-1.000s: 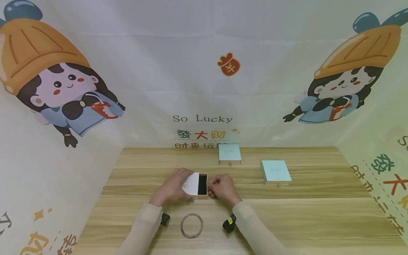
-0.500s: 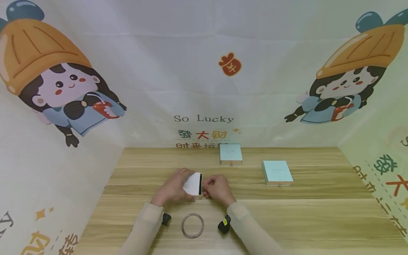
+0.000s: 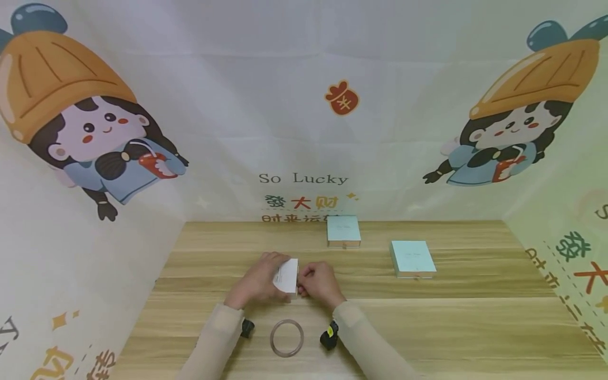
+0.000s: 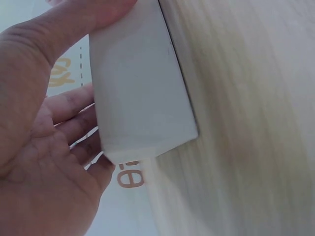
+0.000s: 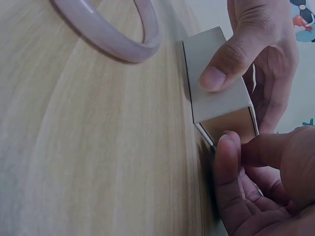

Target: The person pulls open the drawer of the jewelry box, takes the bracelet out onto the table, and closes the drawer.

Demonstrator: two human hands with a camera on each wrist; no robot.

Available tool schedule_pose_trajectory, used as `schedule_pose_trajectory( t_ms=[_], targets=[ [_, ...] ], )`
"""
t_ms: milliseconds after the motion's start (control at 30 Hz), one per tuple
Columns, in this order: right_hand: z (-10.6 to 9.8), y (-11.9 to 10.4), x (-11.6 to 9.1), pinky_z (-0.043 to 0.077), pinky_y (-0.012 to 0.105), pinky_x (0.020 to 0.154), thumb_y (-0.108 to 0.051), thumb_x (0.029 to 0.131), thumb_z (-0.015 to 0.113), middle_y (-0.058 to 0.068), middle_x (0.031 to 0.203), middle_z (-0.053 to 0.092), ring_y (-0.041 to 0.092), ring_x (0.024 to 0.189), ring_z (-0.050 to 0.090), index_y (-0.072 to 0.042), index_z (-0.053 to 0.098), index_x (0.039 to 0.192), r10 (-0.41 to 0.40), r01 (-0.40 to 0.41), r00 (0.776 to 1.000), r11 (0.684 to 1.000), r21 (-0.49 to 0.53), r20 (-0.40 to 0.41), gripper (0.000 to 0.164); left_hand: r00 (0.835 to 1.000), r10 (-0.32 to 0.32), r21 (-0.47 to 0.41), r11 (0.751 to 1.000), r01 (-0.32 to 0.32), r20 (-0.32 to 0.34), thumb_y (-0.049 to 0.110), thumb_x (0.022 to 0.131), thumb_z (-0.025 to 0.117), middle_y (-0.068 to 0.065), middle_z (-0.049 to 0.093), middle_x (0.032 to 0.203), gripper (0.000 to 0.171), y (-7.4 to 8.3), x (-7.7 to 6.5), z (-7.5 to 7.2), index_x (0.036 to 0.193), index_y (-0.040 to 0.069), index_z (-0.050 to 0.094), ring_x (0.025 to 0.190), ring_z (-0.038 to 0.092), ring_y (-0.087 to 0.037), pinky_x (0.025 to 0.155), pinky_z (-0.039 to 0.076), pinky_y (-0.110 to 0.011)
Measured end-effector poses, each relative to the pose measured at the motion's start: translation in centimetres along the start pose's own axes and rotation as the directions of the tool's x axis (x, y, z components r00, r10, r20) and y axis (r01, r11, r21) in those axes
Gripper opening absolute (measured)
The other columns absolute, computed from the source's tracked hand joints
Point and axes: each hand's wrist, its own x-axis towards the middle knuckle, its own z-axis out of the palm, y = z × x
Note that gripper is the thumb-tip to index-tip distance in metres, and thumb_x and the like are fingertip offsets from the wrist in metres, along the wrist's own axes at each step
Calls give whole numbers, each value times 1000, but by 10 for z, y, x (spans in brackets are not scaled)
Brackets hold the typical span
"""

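A small white drawer box [image 3: 287,276] stands on the table, its drawer pushed in. My left hand [image 3: 258,279] grips it from the left, thumb on the near side and fingers round the far side. In the left wrist view, the thumb lies along the white sleeve [image 4: 140,83]. My right hand [image 3: 323,282] is at the box's right end, thumb and forefinger pinched together against the brown drawer front [image 5: 226,125]; any pull tab between them is hidden. A pale lilac bangle [image 3: 272,338] lies nearer the person, between the forearms.
Two pale blue drawer boxes stand farther back: one box [image 3: 343,229] by the back wall, another box [image 3: 412,257] to the right. The wooden table [image 3: 475,316] is bounded by printed cloth walls [image 3: 389,174]. Each wrist carries a black camera [image 3: 329,338].
My right hand has moved left, and the drawer with its black inside has slid into the white sleeve. My left hand keeps its grip. The bangle and blue boxes stay put.
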Motion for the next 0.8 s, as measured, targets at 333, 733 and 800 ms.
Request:
schedule_pose_trajectory(
  t_ms=[333,733,800],
  targets=[
    [-13,-4,0,53,21,54,-7,96,66,7,73,71,10,58,64,-2,70,90,-49,66,993,983,-170,105,9,999,-9,51,999,7,46,28,61,100,-19,49,155,107,10,-3,-10,150,1,48,146,41,-38,120,38,-54],
    [-38,-18,7,56,43,94,-26,92,75,14,119,69,26,107,65,-5,65,128,-157,224,966,904,-365,206,42,976,-194,-85,979,186,-98,43,67,95,-31,34,159,118,8,-25,-15,159,2,33,142,42,-47,114,40,-62],
    [-42,-21,10,52,48,104,-31,91,77,15,130,66,30,119,62,-8,61,136,-154,238,960,889,-392,234,52,961,-241,-150,964,220,-133,40,70,94,-31,40,154,114,9,-29,-12,157,-1,34,135,49,-46,112,43,-62]
  ],
)
